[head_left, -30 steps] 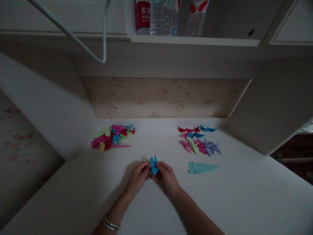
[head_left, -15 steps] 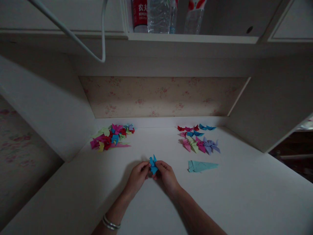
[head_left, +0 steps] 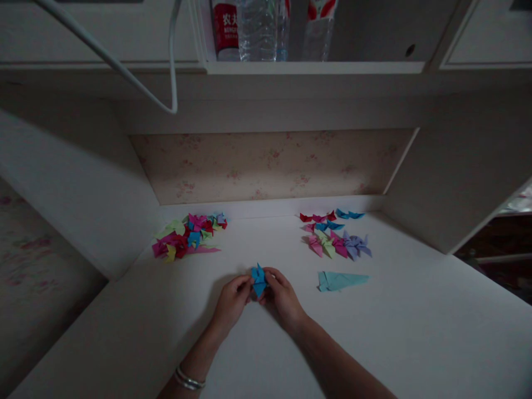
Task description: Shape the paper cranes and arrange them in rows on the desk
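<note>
A small blue origami piece (head_left: pixel 258 281) with pointed tips is held up between my hands over the white desk. My left hand (head_left: pixel 233 296) pinches its left side between thumb and fingers. On the other side, my right hand (head_left: pixel 281 293) grips its right edge, thumb in front; the fingers behind the paper are partly hidden. To the right of my hands lies a flat, tapering light-teal folded paper (head_left: pixel 343 281).
Colourful folded papers (head_left: pixel 189 238) are heaped at the back left of the desk (head_left: pixel 257 354). At the back right sit origami pieces (head_left: pixel 338 245) in rows. A shelf with bottles (head_left: pixel 257 30) is overhead, and a white cable (head_left: pixel 124 66) hangs at upper left.
The blue origami piece has turned slightly in my fingers, and its upper points now sit closer together. Both hands stay nearly in place; the camera view has shifted a little.
</note>
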A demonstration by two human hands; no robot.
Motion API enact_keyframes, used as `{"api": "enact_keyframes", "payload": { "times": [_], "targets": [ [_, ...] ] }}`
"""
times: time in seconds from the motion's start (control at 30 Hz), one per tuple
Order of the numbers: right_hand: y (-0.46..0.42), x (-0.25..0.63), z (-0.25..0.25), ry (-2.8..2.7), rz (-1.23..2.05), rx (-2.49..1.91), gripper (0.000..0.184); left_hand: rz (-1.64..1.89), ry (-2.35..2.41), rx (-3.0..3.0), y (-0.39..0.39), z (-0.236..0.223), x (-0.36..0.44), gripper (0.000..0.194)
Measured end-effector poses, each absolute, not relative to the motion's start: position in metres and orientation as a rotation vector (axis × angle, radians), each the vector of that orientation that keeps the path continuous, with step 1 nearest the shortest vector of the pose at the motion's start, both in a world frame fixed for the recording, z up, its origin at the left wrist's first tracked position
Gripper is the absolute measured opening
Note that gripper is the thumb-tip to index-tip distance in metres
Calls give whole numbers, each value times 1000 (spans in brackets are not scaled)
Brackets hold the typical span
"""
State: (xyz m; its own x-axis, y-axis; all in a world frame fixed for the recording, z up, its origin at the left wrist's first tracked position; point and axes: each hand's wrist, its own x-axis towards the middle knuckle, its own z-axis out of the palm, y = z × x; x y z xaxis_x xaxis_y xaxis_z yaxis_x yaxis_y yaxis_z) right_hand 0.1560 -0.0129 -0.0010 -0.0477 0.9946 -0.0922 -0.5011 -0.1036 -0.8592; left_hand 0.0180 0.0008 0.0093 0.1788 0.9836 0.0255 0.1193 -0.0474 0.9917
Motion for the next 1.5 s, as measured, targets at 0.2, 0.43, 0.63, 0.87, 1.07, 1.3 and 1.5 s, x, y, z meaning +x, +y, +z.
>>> {"api": "enact_keyframes", "payload": {
  "times": [0.2, 0.43, 0.63, 0.87, 1.07, 1.3, 1.5],
  "targets": [
    [-20, 176, -4, -762, 1515, -878, 46, 1110, 1247, 1396, 13, 10, 18, 43],
    [-43, 180, -6, -1281, 1378, -1083, 30, 1044, 1227, 1784, 64, 20, 54, 35],
    [-44, 180, 6, -1626, 1198, -1168, 20, 911, 1203, 2211, 106, 19, 109, 30],
    [-36, 179, -6, -1922, 834, -1090, 18, 785, 1145, 2345, 126, 16, 156, 30],
    [-34, 177, -20, -2108, 699, -1111, 16, 670, 1136, 2442, 134, 13, 174, 25],
    [-32, 178, -19, -2218, 678, -1089, 14, 604, 1099, 2501, 139, 9, 188, 24],
    [-33, 176, -25, -2216, 646, -1127, 18, 597, 1073, 2524, 139, 9, 198, 26]
  ]
}}
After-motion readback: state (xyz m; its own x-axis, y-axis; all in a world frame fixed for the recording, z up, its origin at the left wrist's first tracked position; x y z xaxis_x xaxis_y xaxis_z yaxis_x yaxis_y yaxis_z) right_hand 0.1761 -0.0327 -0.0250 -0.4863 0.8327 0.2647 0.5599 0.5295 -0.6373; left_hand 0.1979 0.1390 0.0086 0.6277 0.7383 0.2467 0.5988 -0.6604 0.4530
